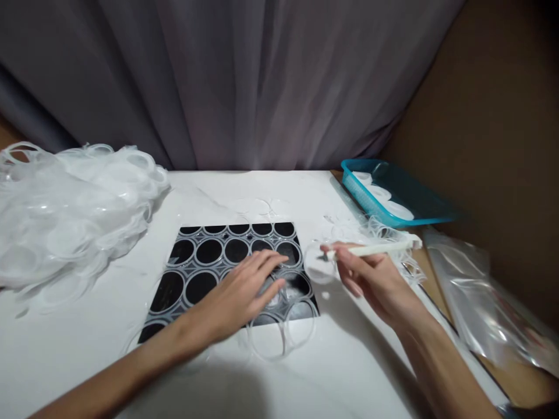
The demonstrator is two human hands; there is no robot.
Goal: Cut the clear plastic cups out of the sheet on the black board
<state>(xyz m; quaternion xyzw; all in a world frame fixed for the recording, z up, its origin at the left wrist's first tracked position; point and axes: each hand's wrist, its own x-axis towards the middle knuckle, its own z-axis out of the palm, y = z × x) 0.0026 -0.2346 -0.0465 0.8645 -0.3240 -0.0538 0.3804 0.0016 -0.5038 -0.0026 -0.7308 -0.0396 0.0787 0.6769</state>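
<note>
Now the left hand lies flat, fingers spread, on the clear ring sheet. The right hand pinches a white stick tool, its long axis running three to nine o'clock, tip pointing at the sheet's right edge.

No text, label, brand, number or sign can be read in this view. The black sheet with round holes, the blue basket, the clear plastic bag and the white tabletop show no writing.
</note>
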